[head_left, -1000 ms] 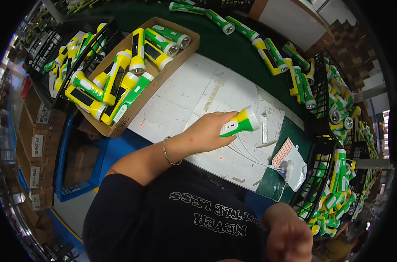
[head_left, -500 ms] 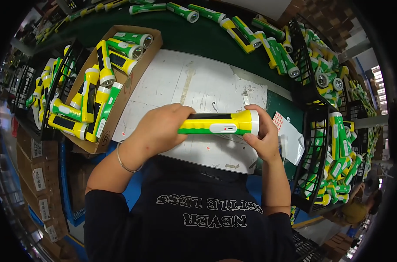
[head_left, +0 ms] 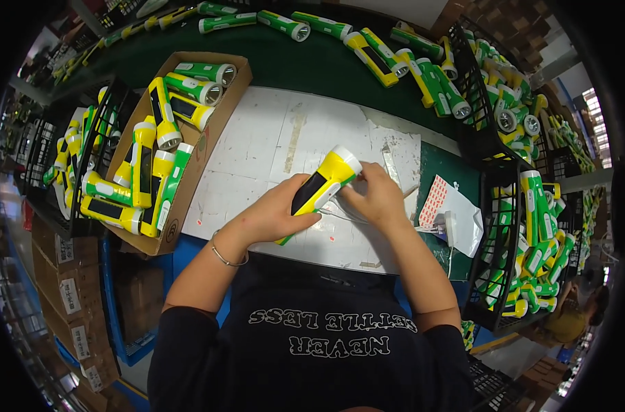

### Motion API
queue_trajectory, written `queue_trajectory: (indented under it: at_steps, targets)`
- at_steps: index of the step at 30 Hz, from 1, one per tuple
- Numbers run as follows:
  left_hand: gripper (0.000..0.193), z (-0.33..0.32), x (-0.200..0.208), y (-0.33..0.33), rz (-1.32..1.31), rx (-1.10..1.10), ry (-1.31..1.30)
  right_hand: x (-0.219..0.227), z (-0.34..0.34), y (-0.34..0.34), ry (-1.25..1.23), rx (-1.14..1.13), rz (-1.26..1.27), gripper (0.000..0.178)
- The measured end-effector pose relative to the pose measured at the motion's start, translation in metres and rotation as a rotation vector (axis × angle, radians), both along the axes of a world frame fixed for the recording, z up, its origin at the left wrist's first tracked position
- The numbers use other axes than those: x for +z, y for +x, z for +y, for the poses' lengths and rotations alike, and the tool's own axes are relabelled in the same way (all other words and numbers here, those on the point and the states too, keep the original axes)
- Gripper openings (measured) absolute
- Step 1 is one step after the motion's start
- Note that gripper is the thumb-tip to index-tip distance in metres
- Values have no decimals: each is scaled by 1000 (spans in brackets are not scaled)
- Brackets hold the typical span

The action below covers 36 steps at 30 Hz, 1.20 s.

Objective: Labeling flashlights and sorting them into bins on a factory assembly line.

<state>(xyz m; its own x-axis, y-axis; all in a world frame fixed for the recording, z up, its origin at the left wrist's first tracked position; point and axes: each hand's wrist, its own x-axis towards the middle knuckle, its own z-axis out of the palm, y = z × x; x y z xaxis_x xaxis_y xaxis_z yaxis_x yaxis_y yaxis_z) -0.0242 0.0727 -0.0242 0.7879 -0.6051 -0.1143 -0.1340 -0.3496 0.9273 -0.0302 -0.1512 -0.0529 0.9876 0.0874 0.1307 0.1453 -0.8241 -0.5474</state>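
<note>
My left hand (head_left: pixel 274 214) is wrapped round the body of a yellow and green flashlight (head_left: pixel 331 172) with a white head and a dark panel along its side. The flashlight is tilted, its head pointing up and to the right. Close by the flashlight's head is my right hand (head_left: pixel 381 199), its fingers curled in with the thumb near them; what they hold, if anything, is hidden. A thin white cable (head_left: pixel 345 214) lies on the white board below the right hand and passes partly under it.
At left stands a cardboard box (head_left: pixel 209 141) of flashlights, beside a black crate (head_left: pixel 37 161). Black crates of flashlights (head_left: pixel 494 240) stand at right. More flashlights (head_left: pixel 377 62) lie along the green surface behind. Near the right edge are a red-patterned sheet (head_left: pixel 436 199) and a white plug adapter (head_left: pixel 450 229).
The flashlight has turned from lying level to tilted, head up. My right hand has let go of its head and curled beside it. The left hand keeps its hold.
</note>
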Motion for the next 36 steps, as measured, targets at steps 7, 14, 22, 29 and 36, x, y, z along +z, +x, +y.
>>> queue_trajectory:
  at_steps: [7, 14, 22, 29, 36]
  targets:
    - [58, -8, -5, -4, -98, 205, -17, -12, 17, -2, -27, -7, 32, 19]
    - [58, -23, -10, -4, -174, 191, -28, 20, -4, -23, 842, -1, 315, 18]
    - [59, -37, -16, -10, -334, 200, -46, 25, -12, -28, 860, -27, 350, 19]
    - [61, -40, -13, -16, -657, 240, 79, 25, -8, -28, 942, -57, 358, 19]
    - [60, -40, -15, -13, -604, 257, 36, 20, -7, -30, 900, -51, 334, 18]
